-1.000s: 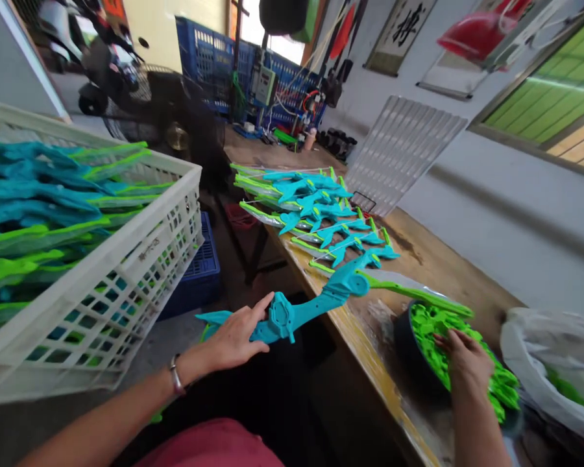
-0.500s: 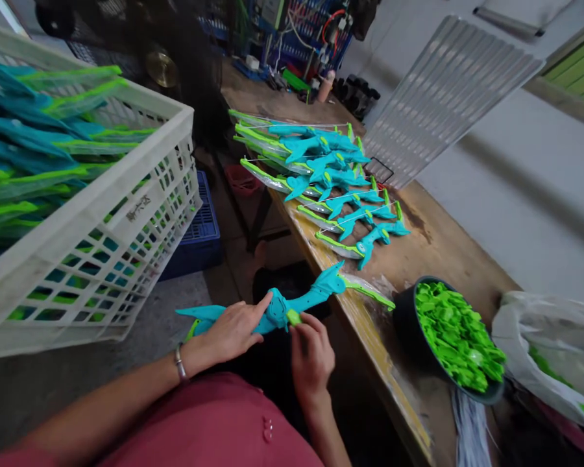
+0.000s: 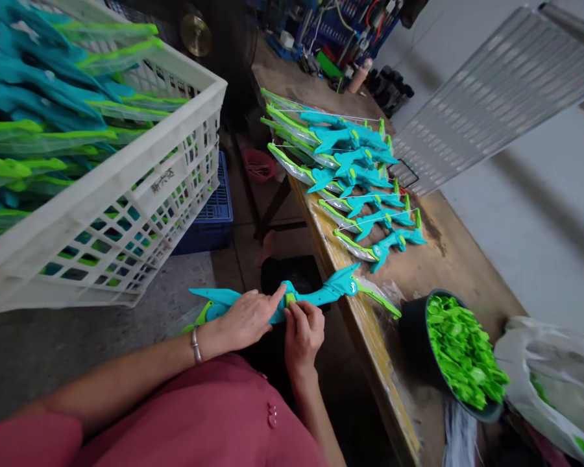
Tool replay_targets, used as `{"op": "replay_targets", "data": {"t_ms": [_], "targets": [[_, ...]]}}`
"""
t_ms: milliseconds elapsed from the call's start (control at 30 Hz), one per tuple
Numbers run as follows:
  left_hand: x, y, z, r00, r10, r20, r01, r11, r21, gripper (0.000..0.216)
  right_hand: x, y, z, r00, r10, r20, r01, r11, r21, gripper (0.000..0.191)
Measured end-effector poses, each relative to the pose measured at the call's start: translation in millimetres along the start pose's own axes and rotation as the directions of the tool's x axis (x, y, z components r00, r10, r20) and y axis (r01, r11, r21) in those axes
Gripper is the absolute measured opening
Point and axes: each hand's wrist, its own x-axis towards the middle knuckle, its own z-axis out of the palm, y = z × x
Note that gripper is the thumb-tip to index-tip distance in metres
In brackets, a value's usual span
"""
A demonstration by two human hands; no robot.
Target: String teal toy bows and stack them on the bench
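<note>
A turquoise plastic toy bow [image 3: 328,292] with green limbs lies across in front of my body, its right limb reaching over the table edge. My left hand [image 3: 246,318], with a bracelet at the wrist, is wrapped over the bow's grip, its index finger stretched to the middle. Between thumb and fingers, my right hand [image 3: 304,331] pinches a small bright-green plastic piece [image 3: 290,298] against the bow's middle. The underside of the bow and part of the green piece are hidden by my fingers.
Several strung bows [image 3: 365,175] lie in a row on the wooden table [image 3: 460,259]. A dark bucket [image 3: 413,327] of green pieces stands near, beside a white plastic bag [image 3: 540,363]. At left, a white crate [image 3: 175,188] full of bows sits above a blue crate [image 3: 217,214].
My right hand has brought the green piece up against the bow's middle; it was just below it before. The view has shifted, so the crate and table appear further right.
</note>
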Motion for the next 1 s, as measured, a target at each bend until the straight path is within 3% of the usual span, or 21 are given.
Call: {"op": "replay_targets", "data": {"t_ms": [133,300,400,567,867,1000], "targets": [[0,1,0,0.999,-0.031,0.015,0.032,0.999,-0.038,0.087,3,-6,-3,0.997,0.064,0.04,-0.063,0.998,-0.024,0.015],[12,-8,-15,0.974,-0.215,0.072,0.226,0.917,-0.327,0.086,8,-11,-5,0.99,0.095,0.109,-0.095,0.995,-0.005,0.015],[26,-17,-24,0.963,-0.257,0.084,0.269,0.887,-0.374,0.076,7,-9,-1,0.995,0.067,0.071,-0.069,0.997,0.035,0.015],[41,-19,-25,0.97,-0.222,0.102,0.244,0.896,-0.372,0.041,7,-6,0,0.997,0.074,0.022,-0.076,0.992,0.099,0.009],[44,-20,-13,0.974,-0.193,0.121,0.228,0.844,-0.485,0.031,6,1,8,0.997,0.059,-0.052,-0.053,0.992,0.112,0.006],[45,-22,-14,0.978,-0.171,0.121,0.209,0.826,-0.523,0.031,8,0,5,0.998,0.06,-0.018,-0.058,0.991,0.117,0.007]]}}
